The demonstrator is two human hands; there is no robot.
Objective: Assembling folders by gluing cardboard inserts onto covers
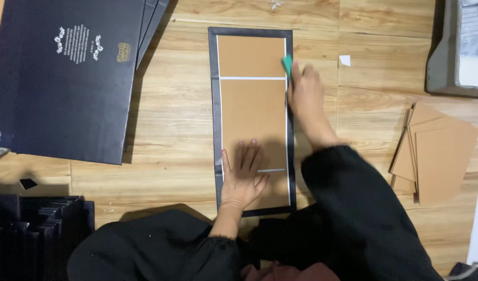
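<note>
- The long black sheet (213, 104) lies flat on the wooden floor (166, 119), with three brown cardboard panels (252, 112) set on it in a row, black margin showing all round.
- The left hand (244, 174) rests on it, open and flat, fingers spread over the lower panels.
- The right hand (305, 99) is closed around a small green scraper (287, 64) at the sheet's right edge.
- The sheet looks thin, light and bendable, the panels stiffer; pressing flat probably suits it better than lifting by a corner.
- No container shows its contents: a grey tray (447, 62) sits top right, cut off by the frame.
- Loose brown cards (436, 151) are stacked to the right.
</note>
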